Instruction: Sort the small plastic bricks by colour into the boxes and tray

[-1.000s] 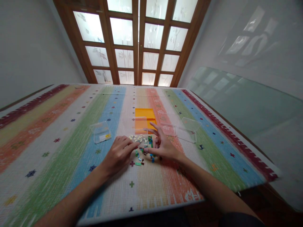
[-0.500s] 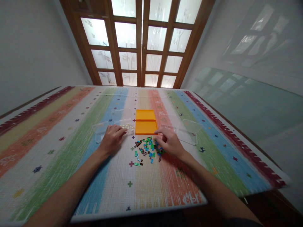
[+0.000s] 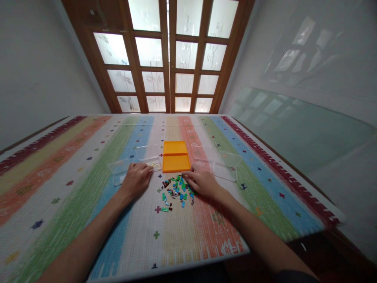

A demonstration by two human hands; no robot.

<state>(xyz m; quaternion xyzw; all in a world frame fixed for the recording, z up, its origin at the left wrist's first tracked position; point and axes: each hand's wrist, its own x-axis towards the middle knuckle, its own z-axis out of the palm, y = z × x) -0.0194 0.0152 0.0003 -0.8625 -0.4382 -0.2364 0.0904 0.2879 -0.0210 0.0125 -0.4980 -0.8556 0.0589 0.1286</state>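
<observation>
My right hand (image 3: pixel 203 181) reaches over the right edge of a loose pile of small bricks (image 3: pixel 178 191) in green, blue, brown and grey. Its index finger and thumb are apart, with the fingertips at the pile just below the orange case. My left hand (image 3: pixel 137 179) rests on the cloth with its fingers curled together, beside a clear box (image 3: pixel 158 169) that has small pale yellow pieces (image 3: pixel 153 164) in it. Whether those fingers hold anything is hidden. Between and beyond the hands lies the open orange case (image 3: pixel 176 163), its two halves flat on the table.
Another clear box with a raised lid (image 3: pixel 118 179) stands left of my left hand. On the right, a clear box (image 3: pixel 226 171) stands open beyond my right hand. A striped cloth (image 3: pixel 141 236) covers the table. Wooden glazed doors (image 3: pixel 169 86) are at the far end.
The camera view has shifted, so everything sits a little lower and further left. My right hand has moved from the case's near right corner down to the brick pile. My left hand stays about where it was.
</observation>
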